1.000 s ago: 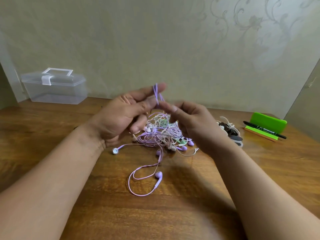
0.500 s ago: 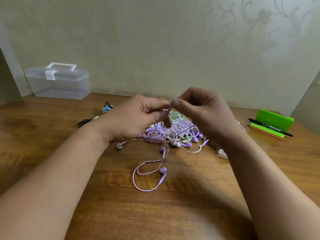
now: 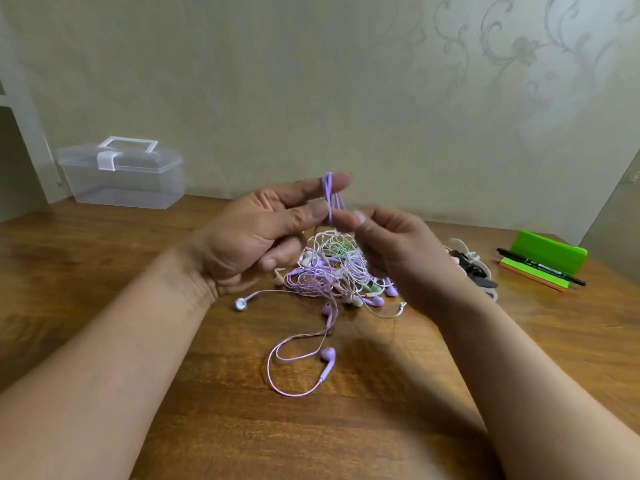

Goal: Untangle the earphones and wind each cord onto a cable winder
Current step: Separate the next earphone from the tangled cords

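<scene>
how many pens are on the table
1. The pen lies in front of the green stand at the table's far right. The right hand may hide others.

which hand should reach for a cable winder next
Right, probably: the right hand sits just beside the cable winders, while the left hand has the purple cord looped over its forefinger.

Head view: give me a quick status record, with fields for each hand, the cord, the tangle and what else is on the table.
left hand: cord looped over index finger, thumb against it
right hand: fingers pinch same cord just below
tangle: on table under the hands
earbud: purple, loose, nearer camera
winders: behind right hand, partly hidden
other: clear box far left; pen far right
</scene>
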Demonstrator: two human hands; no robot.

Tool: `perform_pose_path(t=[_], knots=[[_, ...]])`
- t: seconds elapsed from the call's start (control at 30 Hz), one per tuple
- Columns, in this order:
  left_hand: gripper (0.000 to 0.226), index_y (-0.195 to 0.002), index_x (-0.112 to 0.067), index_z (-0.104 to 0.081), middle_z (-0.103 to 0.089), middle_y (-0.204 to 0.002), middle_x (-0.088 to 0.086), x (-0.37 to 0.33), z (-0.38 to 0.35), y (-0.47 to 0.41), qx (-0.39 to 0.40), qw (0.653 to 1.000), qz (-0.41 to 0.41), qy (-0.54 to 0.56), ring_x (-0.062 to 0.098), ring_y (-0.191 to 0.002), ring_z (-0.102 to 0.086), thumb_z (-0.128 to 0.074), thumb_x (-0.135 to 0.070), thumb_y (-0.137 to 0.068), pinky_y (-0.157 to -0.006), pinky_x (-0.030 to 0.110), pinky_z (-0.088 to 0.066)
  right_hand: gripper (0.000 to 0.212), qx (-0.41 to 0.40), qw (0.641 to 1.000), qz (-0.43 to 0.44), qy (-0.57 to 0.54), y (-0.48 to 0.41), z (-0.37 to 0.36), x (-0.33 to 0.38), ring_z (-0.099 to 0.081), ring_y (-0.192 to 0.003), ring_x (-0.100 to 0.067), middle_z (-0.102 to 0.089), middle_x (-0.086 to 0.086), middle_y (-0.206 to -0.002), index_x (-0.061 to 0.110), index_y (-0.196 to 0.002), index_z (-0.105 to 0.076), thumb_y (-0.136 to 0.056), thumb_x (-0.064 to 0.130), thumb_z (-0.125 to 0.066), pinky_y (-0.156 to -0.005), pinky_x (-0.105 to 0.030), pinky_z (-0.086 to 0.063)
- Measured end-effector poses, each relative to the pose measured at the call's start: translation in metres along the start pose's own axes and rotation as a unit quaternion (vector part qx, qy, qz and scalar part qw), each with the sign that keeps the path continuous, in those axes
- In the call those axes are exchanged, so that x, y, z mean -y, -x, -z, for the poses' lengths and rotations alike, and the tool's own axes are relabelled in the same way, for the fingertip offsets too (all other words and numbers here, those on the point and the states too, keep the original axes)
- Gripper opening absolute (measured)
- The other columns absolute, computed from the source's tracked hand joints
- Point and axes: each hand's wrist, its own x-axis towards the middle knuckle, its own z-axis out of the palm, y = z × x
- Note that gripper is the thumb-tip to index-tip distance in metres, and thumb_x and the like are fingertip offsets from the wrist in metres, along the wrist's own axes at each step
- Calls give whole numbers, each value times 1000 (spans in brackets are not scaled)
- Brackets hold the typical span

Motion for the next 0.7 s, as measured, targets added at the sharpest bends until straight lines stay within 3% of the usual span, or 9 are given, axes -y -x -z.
perform_pose_path(t=[0.17, 0.2, 0.23, 0.3, 0.37, 0.43, 0.5, 0.6, 0.7], knots=[[42, -144, -15, -57, -77, -114, 10, 11, 5, -11, -152, 975, -32, -157, 0, -31, -33, -55, -8, -103, -37, 13, -27, 21, 16, 970, 28, 240, 4, -12, 3, -49, -58, -2, -58, 14, -63, 21, -103, -79, -105, 32, -61, -58, -21, -39], [43, -146, -15, -55, -77, -114, 7, 14, 6, -13, -162, 965, -30, -203, -3, -37, -44, -54, -6, -104, -44, 10, -39, 21, 20, 962, 38, 271, 5, -14, 6, -49, -60, -4, -58, 11, -64, 21, -102, -79, -105, 34, -62, -59, -25, -39], [43, -147, -16, -55, -77, -115, 3, 16, 8, -13, -159, 954, -27, -252, -7, -54, -59, -55, -7, -105, -65, 10, -52, 22, 16, 956, 44, 289, 5, -15, 9, -47, -60, -6, -57, 7, -64, 20, -99, -78, -104, 35, -63, -59, -29, -38], [45, -147, -25, -56, -75, -120, -7, 20, 13, -11, -131, 927, -15, -351, -6, -104, -69, -57, -10, -105, -110, 26, -47, 24, 1, 953, 45, 300, 5, -12, 15, -40, -56, -9, -51, 5, -61, 17, -88, -75, -101, 37, -68, -55, -29, -33], [45, -144, -36, -58, -74, -121, -17, 23, 14, -9, -95, 900, -4, -426, 1, -121, -64, -57, -13, -105, -117, 34, -42, 27, -10, 960, 27, 277, 5, -3, 18, -39, -54, -11, -48, 4, -58, 19, -79, -72, -98, 38, -72, -51, -29, -31], [39, -138, -41, -63, -75, -112, -21, 21, 12, -7, -59, 866, 6, -496, 4, -116, -66, -57, -21, -106, -112, 37, -47, 28, -24, 974, 15, 224, 3, 5, 20, -39, -53, -16, -47, 2, -57, 17, -77, -69, -95, 37, -75, -53, -31, -31], [33, -135, -42, -66, -76, -108, -19, 15, 6, -3, -19, 860, 35, -509, -1, -105, -68, -57, -29, -106, -101, 36, -52, 27, -34, 983, 12, 177, 2, 11, 18, -37, -52, -17, -46, 6, -54, 15, -78, -68, -94, 34, -78, -54, -33, -31], [36, -137, -36, -64, -77, -110, -4, 1, -4, 3, 71, 923, 75, -370, 6, -54, -53, -54, -19, -106, -53, 22, -46, 23, -24, 996, 5, 81, 1, 15, 17, -31, -50, -13, -42, 5, -55, 16, -79, -69, -89, 33, -78, -49, -26, -29], [43, -141, -25, -60, -75, -115, 11, -3, -8, 6, 67, 981, 33, -179, 7, -37, -32, -54, -9, -101, -38, 13, -28, 21, 14, 998, -4, -53, 0, 11, 14, -22, -48, -11, -31, -3, -61, 19, -76, -71, -90, 35, -68, -42, -20, -25]])
